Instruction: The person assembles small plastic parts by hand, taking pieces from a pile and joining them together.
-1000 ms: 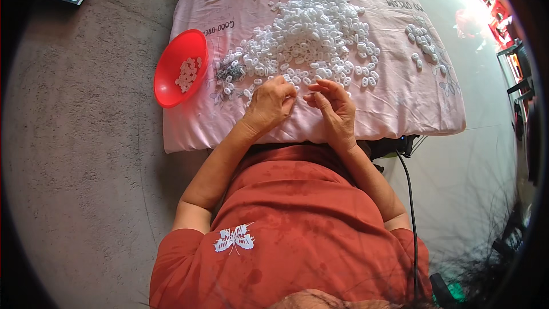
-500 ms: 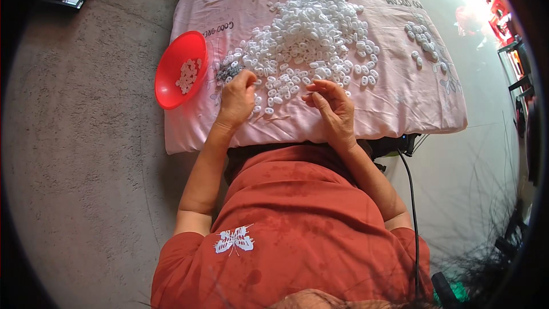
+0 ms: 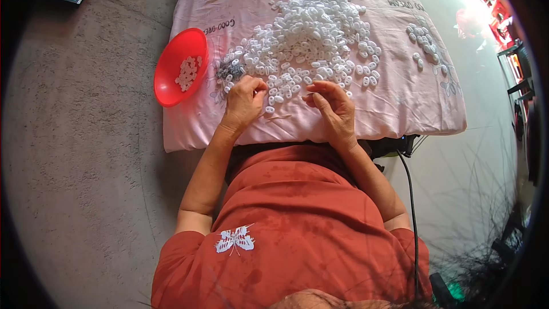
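Note:
A large pile of small white oval pieces with two holes [image 3: 311,26] spreads over the pink cloth. My left hand [image 3: 245,103] is closed in a pinch at the pile's near left edge, just below a cluster of small dark grey bits [image 3: 230,70]. Whatever its fingertips hold is hidden. At the near edge of the pile, my right hand [image 3: 334,111] has thumb and forefinger brought together; anything between them is too small to make out. A few loose white pieces lie between the hands. Close to them rests a thin light stick [image 3: 279,117].
To the left, a red bowl [image 3: 166,83] sits tilted at the table's edge with white pieces inside. A smaller group of white pieces [image 3: 423,43] lies far right on the pink cloth [image 3: 394,97]. A black cable [image 3: 410,194] hangs beside my right arm.
My left hand has shifted right from beside the dark grey bits, coming closer to my right hand. The right hand has stayed almost where it was.

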